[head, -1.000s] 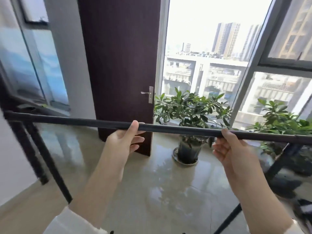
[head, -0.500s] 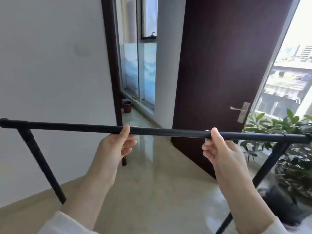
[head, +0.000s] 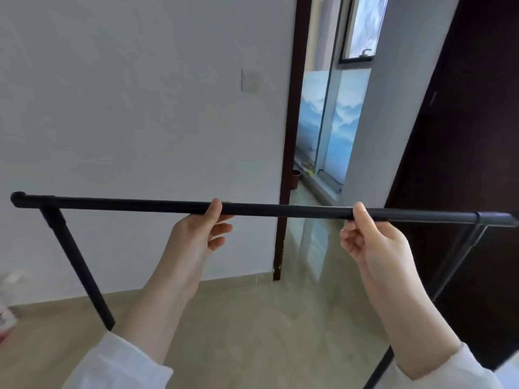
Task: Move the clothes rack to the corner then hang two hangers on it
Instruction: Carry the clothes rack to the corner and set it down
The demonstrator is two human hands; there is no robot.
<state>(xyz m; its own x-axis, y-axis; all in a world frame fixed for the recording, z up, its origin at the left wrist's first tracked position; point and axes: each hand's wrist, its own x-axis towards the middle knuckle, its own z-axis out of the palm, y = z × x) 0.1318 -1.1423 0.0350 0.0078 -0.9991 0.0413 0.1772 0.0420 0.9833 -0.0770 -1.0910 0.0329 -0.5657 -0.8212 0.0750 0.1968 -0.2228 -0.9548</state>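
The clothes rack (head: 280,210) is a black metal frame. Its top bar runs level across the view at chest height. A slanted leg drops from its left end, and another from its right end. My left hand (head: 196,234) grips the bar from below near the middle, thumb over the top. My right hand (head: 370,240) grips the same bar further right. No hangers are in view.
A white wall (head: 140,108) with a light switch (head: 250,80) faces me. A dark door frame (head: 292,136) opens onto a glazed balcony with a small brown pot (head: 295,179). A dark wooden door (head: 463,164) stands at right. A red and white bag (head: 5,313) lies at left.
The view has swung left with the rack held in both hands. The window and potted plants have left the frame, and the white wall now fills the view.
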